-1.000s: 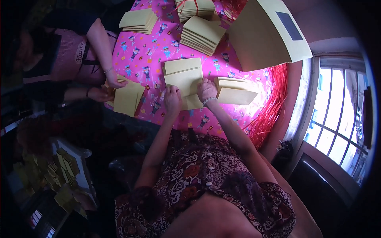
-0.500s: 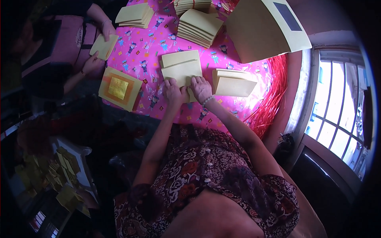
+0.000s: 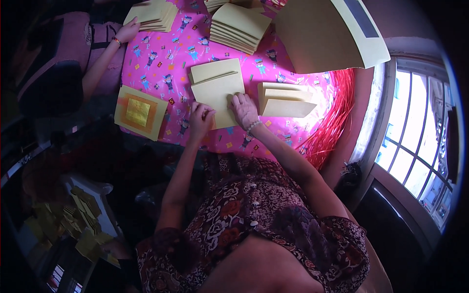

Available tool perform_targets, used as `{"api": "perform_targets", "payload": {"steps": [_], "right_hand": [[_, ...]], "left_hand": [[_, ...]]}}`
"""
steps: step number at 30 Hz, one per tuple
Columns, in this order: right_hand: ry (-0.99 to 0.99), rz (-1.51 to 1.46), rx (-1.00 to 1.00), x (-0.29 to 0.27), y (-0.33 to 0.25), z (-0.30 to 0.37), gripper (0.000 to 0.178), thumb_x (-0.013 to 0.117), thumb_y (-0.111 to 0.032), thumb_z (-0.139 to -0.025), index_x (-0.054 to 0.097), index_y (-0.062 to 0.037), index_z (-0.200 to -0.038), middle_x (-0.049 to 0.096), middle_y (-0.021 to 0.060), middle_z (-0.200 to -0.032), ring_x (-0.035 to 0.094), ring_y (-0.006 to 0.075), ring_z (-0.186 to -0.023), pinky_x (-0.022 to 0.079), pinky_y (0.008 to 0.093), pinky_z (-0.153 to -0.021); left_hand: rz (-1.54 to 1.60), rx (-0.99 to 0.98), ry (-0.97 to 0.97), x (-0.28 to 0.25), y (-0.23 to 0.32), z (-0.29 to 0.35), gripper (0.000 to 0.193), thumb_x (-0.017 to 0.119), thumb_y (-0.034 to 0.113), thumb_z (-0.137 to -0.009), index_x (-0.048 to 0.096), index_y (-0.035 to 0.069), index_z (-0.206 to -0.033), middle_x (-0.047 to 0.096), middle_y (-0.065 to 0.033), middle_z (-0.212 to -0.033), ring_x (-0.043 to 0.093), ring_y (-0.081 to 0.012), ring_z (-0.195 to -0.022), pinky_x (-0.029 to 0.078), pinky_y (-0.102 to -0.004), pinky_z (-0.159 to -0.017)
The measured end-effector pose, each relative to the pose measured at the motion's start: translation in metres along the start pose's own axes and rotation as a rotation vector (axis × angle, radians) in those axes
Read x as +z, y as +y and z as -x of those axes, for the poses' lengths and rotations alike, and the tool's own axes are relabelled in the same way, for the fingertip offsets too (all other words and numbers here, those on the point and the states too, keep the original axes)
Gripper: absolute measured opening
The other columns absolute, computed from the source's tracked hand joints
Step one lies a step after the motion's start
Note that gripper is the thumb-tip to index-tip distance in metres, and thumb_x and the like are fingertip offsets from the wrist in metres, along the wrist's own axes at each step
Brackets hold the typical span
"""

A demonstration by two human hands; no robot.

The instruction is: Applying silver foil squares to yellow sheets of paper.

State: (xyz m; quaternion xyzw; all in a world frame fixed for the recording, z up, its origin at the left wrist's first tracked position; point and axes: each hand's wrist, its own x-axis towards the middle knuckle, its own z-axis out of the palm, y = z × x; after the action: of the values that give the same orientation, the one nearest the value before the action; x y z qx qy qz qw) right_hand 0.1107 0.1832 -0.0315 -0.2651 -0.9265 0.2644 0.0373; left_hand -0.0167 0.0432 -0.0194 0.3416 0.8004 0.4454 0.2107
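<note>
A folded pale-yellow paper [image 3: 220, 90] lies in front of me on the table, with a raised fold across its far part. My right hand [image 3: 244, 111] rests on its right near part, fingers stretched forward over the surface. At the paper's left near edge is my left hand [image 3: 201, 119], its fingers curled and drawn together. Whatever is between those fingertips, if anything, is too small to make out. To the right of my right hand stands a small bundle of folded yellow papers [image 3: 287, 105]. On the left lies a yellow sheet with an orange and gold square [image 3: 138, 112].
Stacks of folded paper [image 3: 239, 28] and a large yellow sheet-covered block [image 3: 322, 36] occupy the far side. Red strands [image 3: 337, 122] hang along the right edge of the pink patterned table cover [image 3: 161, 73]. A co-worker's hand [image 3: 128, 31] touches another paper stack [image 3: 155, 17].
My left hand has shifted left to the paper's edge and its fingers have drawn together. My right hand stays on the paper. The co-worker's hand has moved from a held paper to the far-left stack.
</note>
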Motion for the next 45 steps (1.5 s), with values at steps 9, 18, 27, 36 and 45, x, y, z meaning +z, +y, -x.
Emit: {"api": "perform_targets", "payload": {"steps": [9, 18, 27, 36, 45], "right_hand": [[0.061, -0.029, -0.061, 0.000, 0.005, -0.002, 0.017, 0.056, -0.022, -0.084, 0.048, -0.0086, -0.091, 0.050, 0.0108, -0.091, 0.051, 0.0287, -0.090, 0.042, 0.0402, -0.076], [-0.092, 0.095, -0.094, -0.011, -0.002, -0.004, 0.041, 0.061, -0.032, -0.081, 0.046, -0.0082, -0.111, 0.053, 0.0099, -0.103, 0.053, 0.0263, -0.099, 0.046, 0.0383, -0.079], [0.046, 0.473, -0.529, -0.020, 0.004, -0.014, 0.020, 0.050, -0.022, -0.080, 0.053, -0.0110, -0.098, 0.048, 0.0046, -0.092, 0.054, 0.0175, -0.084, 0.042, 0.0318, -0.068], [0.335, 0.130, -0.398, -0.067, -0.032, 0.015, 0.024, 0.056, -0.029, -0.084, 0.053, -0.0109, -0.099, 0.047, 0.0062, -0.089, 0.051, 0.0210, -0.081, 0.040, 0.0337, -0.069], [0.426, -0.305, 0.272, -0.122, 0.080, 0.109, 0.017, 0.054, -0.020, -0.089, 0.055, -0.0053, -0.098, 0.055, 0.0157, -0.085, 0.057, 0.0319, -0.072, 0.047, 0.0403, -0.065]], "left_hand": [[0.006, 0.056, -0.029, -0.003, -0.008, 0.000, 0.012, 0.068, 0.007, -0.076, 0.058, 0.002, -0.080, 0.047, -0.0062, -0.080, 0.048, -0.0162, -0.063, 0.041, -0.0290, -0.057], [0.029, 0.043, -0.037, -0.008, -0.018, 0.002, 0.015, 0.069, 0.005, -0.075, 0.058, 0.002, -0.085, 0.049, -0.0031, -0.077, 0.045, -0.0100, -0.064, 0.037, -0.0252, -0.056], [0.114, -0.353, 0.185, -0.011, -0.027, -0.015, 0.035, 0.065, 0.031, -0.084, 0.059, 0.002, -0.102, 0.062, -0.0046, -0.090, 0.058, -0.0130, -0.075, 0.047, -0.0258, -0.072], [0.768, -0.626, 0.050, -0.043, 0.001, -0.015, 0.034, 0.049, 0.010, -0.088, 0.050, 0.003, -0.121, 0.057, -0.0091, -0.112, 0.057, -0.0205, -0.098, 0.049, -0.0336, -0.077], [0.894, -0.362, -0.190, 0.006, 0.093, 0.003, 0.031, 0.046, 0.002, -0.089, 0.045, -0.001, -0.119, 0.055, -0.0094, -0.112, 0.054, -0.0172, -0.102, 0.042, -0.0309, -0.091]]}}
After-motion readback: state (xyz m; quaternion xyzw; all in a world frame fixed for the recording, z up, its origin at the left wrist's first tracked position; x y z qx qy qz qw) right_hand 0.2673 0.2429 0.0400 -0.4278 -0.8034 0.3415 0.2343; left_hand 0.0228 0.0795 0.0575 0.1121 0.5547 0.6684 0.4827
